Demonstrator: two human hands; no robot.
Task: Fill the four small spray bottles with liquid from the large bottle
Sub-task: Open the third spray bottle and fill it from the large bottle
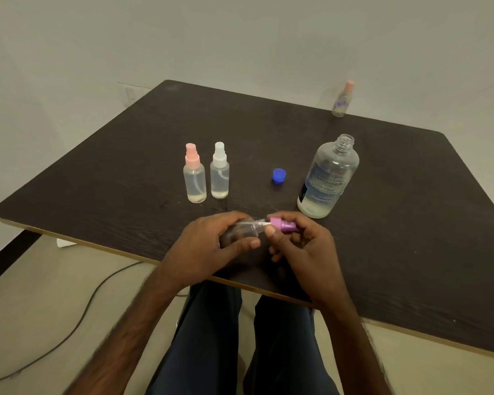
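My left hand grips a small clear spray bottle lying sideways near the table's front edge. My right hand pinches its purple spray cap at the bottle's neck. Behind them stand two small spray bottles holding liquid, one with a pink cap and one with a white cap. The large clear bottle stands open to the right, with a little liquid at its bottom. Its blue cap lies on the table. A fourth small bottle with a pink cap stands at the far edge.
The dark wooden table has a light edge running close to my legs. A black cable crosses the floor at the left. A pale wall rises behind the table.
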